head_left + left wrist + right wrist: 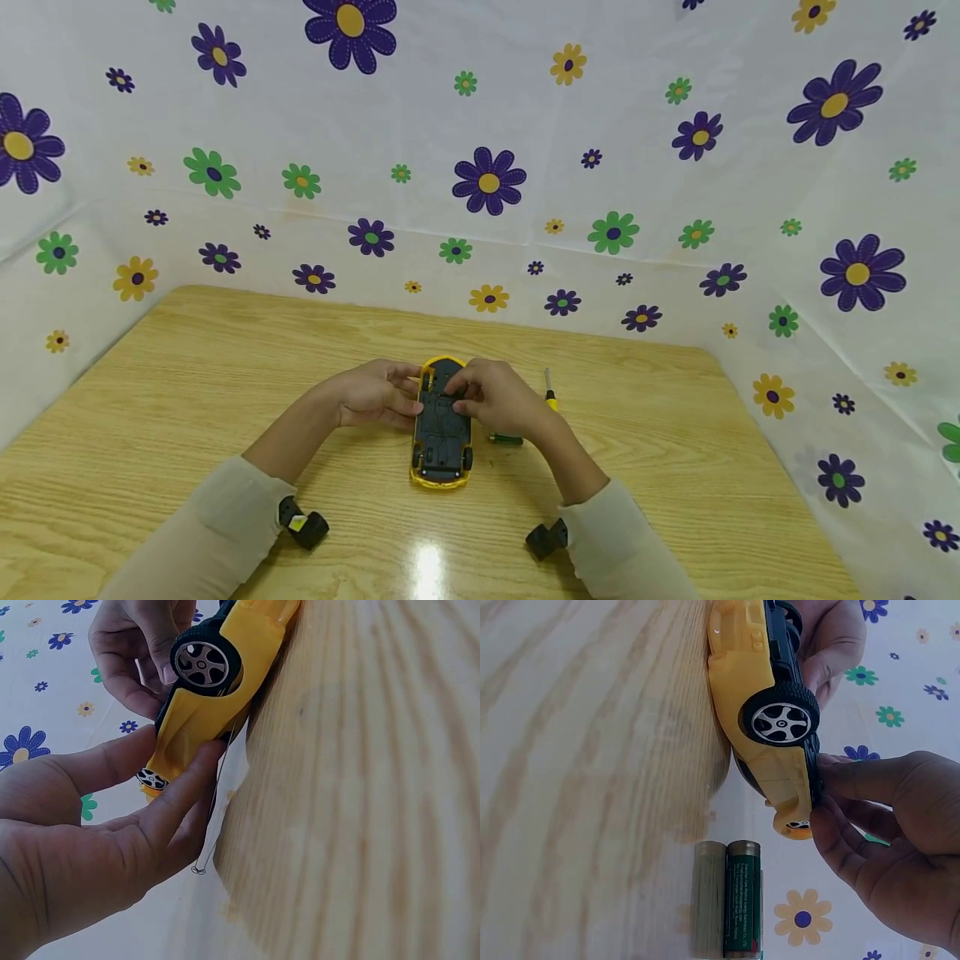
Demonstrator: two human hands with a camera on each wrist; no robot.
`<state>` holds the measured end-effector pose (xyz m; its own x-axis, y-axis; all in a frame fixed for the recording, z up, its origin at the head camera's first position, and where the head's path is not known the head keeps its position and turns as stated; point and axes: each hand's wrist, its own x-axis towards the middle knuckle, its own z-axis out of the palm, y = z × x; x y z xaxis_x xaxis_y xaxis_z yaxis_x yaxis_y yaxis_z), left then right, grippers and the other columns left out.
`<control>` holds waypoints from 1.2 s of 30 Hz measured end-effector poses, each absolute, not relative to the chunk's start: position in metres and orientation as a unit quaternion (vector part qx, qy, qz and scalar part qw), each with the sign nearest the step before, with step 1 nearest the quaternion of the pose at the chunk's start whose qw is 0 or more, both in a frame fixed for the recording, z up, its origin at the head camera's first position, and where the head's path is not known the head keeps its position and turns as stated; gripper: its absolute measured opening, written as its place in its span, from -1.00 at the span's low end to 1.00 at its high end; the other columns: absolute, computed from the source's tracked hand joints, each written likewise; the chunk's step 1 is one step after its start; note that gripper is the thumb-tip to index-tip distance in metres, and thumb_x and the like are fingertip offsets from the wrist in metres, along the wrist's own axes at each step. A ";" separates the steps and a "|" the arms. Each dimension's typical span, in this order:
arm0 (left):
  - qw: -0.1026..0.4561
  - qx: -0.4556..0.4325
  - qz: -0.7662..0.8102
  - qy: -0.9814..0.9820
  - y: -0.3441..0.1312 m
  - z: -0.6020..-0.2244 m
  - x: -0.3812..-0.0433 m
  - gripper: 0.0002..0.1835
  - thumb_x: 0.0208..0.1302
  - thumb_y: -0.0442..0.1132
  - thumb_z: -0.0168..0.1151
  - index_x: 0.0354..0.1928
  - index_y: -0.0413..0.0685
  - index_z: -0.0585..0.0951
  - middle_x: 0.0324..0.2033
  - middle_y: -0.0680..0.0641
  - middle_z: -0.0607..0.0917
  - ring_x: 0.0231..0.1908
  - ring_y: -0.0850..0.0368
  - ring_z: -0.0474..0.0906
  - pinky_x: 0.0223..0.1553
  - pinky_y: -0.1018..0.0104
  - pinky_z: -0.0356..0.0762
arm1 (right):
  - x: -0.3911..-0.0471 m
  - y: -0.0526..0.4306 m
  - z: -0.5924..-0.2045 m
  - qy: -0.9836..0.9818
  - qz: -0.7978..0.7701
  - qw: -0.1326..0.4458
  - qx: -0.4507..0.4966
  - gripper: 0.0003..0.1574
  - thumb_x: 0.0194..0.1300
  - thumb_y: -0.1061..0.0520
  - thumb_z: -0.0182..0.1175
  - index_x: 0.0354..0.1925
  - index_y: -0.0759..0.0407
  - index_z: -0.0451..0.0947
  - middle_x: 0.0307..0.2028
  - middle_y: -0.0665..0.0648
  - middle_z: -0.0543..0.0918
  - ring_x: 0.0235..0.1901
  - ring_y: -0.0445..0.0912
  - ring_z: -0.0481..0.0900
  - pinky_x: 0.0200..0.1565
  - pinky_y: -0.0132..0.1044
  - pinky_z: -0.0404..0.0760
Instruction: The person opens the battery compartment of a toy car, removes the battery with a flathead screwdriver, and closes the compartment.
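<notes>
A yellow toy car (442,433) lies upside down on the table, its black underside facing up. My left hand (378,394) grips it along its left side, the thumb at the edge of the underside and the fingers against the yellow body (187,727). My right hand (495,400) reaches over the far half of the car from the right. Its thumb and bent fingertips (825,817) touch the black underside, set a little apart. I cannot tell whether they pinch a small part there. The car's wheels (781,721) show in both wrist views.
Right of the car, a green battery (506,439) lies on the wooden table (637,467). A screwdriver with a yellow and black handle (551,400) lies beyond it, partly behind the right hand. A flower-printed white sheet (420,125) hangs behind the table.
</notes>
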<state>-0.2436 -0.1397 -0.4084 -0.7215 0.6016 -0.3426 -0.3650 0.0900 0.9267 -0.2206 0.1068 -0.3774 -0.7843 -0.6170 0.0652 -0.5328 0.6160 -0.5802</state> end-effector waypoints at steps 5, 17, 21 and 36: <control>0.359 0.090 0.668 0.645 -0.140 -0.410 -0.244 -0.09 0.39 -0.59 0.16 0.60 -0.34 -0.14 0.46 -0.51 0.11 0.31 -0.41 0.41 0.23 -0.06 0.60 | -0.220 0.106 -0.377 0.897 -0.296 0.067 -0.322 -0.77 0.35 0.29 0.36 -0.02 0.20 0.72 -0.15 0.06 0.67 -0.28 -0.16 0.60 -0.26 -0.35 0.67; 0.357 0.089 0.671 0.644 -0.139 -0.409 -0.243 -0.09 0.38 -0.60 0.16 0.60 -0.34 -0.14 0.43 -0.50 0.18 0.29 -0.38 0.45 0.21 -0.05 0.62 | -0.221 0.107 -0.377 0.898 -0.289 0.068 -0.325 -0.73 0.32 0.27 0.40 0.00 0.21 0.71 -0.16 0.06 0.69 -0.28 -0.16 0.62 -0.27 -0.36 0.67; 0.357 0.089 0.671 0.644 -0.139 -0.409 -0.243 -0.09 0.37 -0.60 0.17 0.60 -0.34 -0.13 0.41 -0.50 0.20 0.27 -0.37 0.47 0.21 -0.05 0.62 | -0.220 0.109 -0.373 0.905 -0.277 0.066 -0.317 -0.72 0.31 0.23 0.42 -0.01 0.24 0.71 -0.24 0.03 0.69 -0.31 -0.18 0.61 -0.27 -0.35 0.66; 0.357 0.089 0.670 0.645 -0.139 -0.409 -0.243 -0.10 0.37 -0.60 0.17 0.60 -0.34 -0.11 0.38 -0.49 0.25 0.25 -0.35 0.50 0.21 -0.06 0.61 | -0.222 0.110 -0.373 0.915 -0.267 0.064 -0.297 -0.73 0.27 0.14 0.47 -0.10 0.24 0.74 -0.34 -0.02 0.72 -0.34 -0.22 0.63 -0.28 -0.36 0.68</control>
<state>-0.2430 -0.1388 -0.4093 -0.7286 0.5939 -0.3412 -0.3631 0.0875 0.9276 -0.2219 0.1103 -0.3733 -0.8155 -0.5772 0.0419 -0.5090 0.6809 -0.5267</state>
